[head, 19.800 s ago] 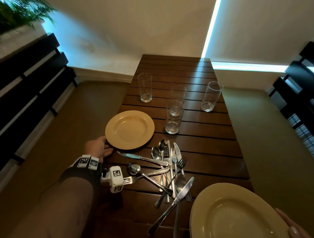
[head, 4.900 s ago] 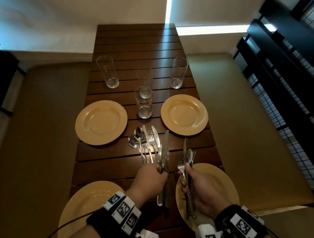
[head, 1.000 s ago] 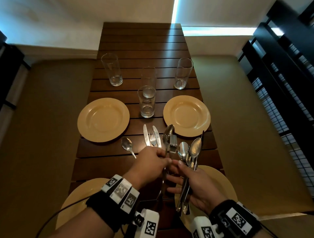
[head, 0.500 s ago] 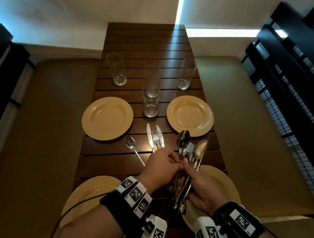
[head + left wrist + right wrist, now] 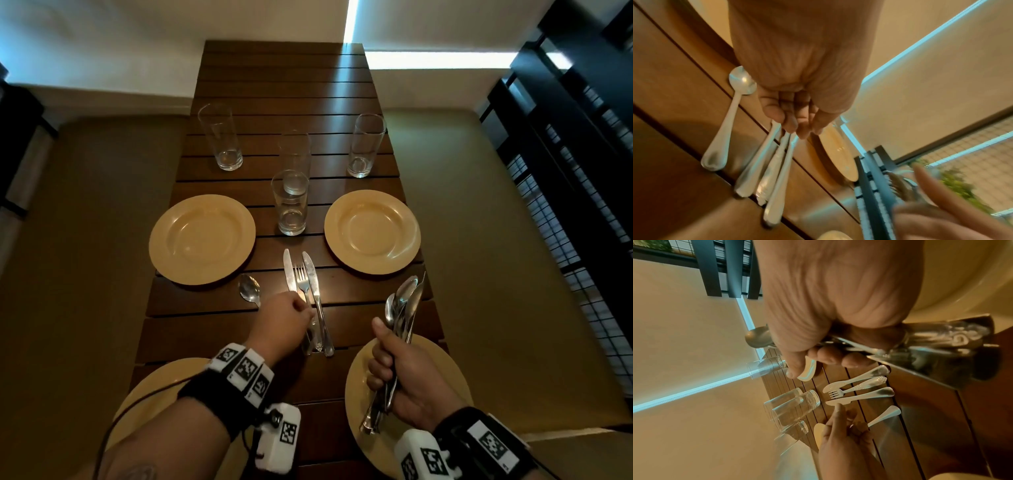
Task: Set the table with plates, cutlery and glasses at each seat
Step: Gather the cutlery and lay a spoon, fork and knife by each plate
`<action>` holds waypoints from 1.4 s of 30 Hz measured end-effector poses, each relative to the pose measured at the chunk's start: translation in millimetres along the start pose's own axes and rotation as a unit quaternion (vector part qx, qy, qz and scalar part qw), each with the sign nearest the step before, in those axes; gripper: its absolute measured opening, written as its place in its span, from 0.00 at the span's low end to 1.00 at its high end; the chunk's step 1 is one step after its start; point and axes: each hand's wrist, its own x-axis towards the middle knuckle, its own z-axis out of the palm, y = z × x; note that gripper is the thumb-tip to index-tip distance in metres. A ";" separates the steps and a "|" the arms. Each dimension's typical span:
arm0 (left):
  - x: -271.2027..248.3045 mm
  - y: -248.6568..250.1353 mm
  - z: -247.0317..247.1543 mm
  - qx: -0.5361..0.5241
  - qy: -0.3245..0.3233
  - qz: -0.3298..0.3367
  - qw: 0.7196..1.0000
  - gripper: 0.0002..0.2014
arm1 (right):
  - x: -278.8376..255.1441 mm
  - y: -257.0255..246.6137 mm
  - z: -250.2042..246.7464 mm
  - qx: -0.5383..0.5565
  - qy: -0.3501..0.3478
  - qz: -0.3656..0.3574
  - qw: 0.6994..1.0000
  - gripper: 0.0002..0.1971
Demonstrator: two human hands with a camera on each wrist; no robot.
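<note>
Head view: right hand [image 5: 397,373] grips cutlery bundle [image 5: 402,311] pointing away; left hand [image 5: 284,320] fingers loosely curled over knives [image 5: 313,281], handles toward wrist; spoon [image 5: 249,289] beside.

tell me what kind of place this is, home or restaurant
Probably a dining nook; home or restaurant, I cannot tell. A slatted wooden table runs between two cushioned benches, with dark slatted railings behind them.
</note>
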 end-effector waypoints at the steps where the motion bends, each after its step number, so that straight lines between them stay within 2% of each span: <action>1: 10.7 -4.5 1.4 0.008 0.006 -0.020 1.000 0.06 | -0.6 -0.1 -2.4 -0.005 -0.004 -0.001 1.000 0.22; 4: 28.2 -4.0 7.1 0.030 -0.010 -0.054 0.998 0.09 | -3.1 -3.3 -3.8 -0.019 -0.014 -0.019 1.000 0.24; 6: 23.2 3.9 15.8 -0.070 -0.096 -0.099 0.988 0.14 | -3.0 -10.1 -1.5 -0.031 -0.008 -0.059 0.998 0.23; 7: 16.5 8.0 22.9 -0.148 -0.156 -0.135 0.967 0.18 | -2.9 -16.2 1.7 -0.036 -0.002 -0.091 0.995 0.22; 9: 1.6 15.5 36.8 -0.278 -0.268 -0.186 0.904 0.27 | -3.8 -34.3 11.7 -0.049 0.004 -0.168 0.985 0.19; 11: -9.3 24.4 50.0 -0.397 -0.344 -0.192 0.829 0.32 | -6.8 -54.5 25.1 -0.077 0.001 -0.251 0.965 0.18; 13: -16.6 40.4 56.6 -0.524 -0.360 -0.178 0.751 0.31 | -12.2 -71.5 37.4 -0.110 -0.009 -0.313 0.943 0.17; 15: -18.4 59.3 54.6 -0.616 -0.344 -0.166 0.689 0.29 | -17.6 -84.0 46.9 -0.146 -0.022 -0.350 0.925 0.16; 17: -17.2 77.0 47.5 -0.656 -0.326 -0.144 0.665 0.27 | -21.2 -92.3 54.3 -0.179 -0.040 -0.377 0.908 0.12; 19: -13.5 88.1 41.0 -0.656 -0.309 -0.127 0.677 0.24 | -22.3 -97.3 57.8 -0.219 -0.055 -0.405 0.886 0.07; 20: -12.4 90.7 38.6 -0.649 -0.300 -0.125 0.687 0.23 | -22.0 -98.1 58.5 -0.233 -0.056 -0.413 0.879 0.10; 24: -8.2 88.9 34.3 -0.638 -0.290 -0.125 0.703 0.21 | -20.6 -96.8 59.4 -0.240 -0.050 -0.405 0.881 0.11; 28: -2.9 82.6 29.8 -0.627 -0.278 -0.136 0.715 0.22 | -22.1 -101.9 57.5 -0.259 -0.118 -0.397 0.872 0.16; 30: 0.7 75.1 29.7 -0.625 -0.275 -0.149 0.715 0.18 | -22.0 -103.1 56.3 -0.236 -0.138 -0.371 0.887 0.18; 33: 1.9 66.8 33.3 -0.621 -0.281 -0.168 0.712 0.16 | -16.4 -98.0 57.0 -0.221 -0.097 -0.358 0.902 0.15; 36: -4.9 66.3 33.4 -0.583 -0.293 -0.175 0.738 0.16 | -11.8 -91.0 63.7 -0.188 -0.047 -0.342 0.920 0.06; 39: -10.4 60.3 34.0 -0.540 -0.317 -0.185 0.757 0.16 | -2.2 -85.8 66.7 -0.086 -0.032 -0.271 0.958 0.06; 42: -16.1 46.6 30.5 -0.462 -0.370 -0.179 0.786 0.23 | 13.4 -81.7 59.8 0.022 0.004 -0.187 0.982 0.08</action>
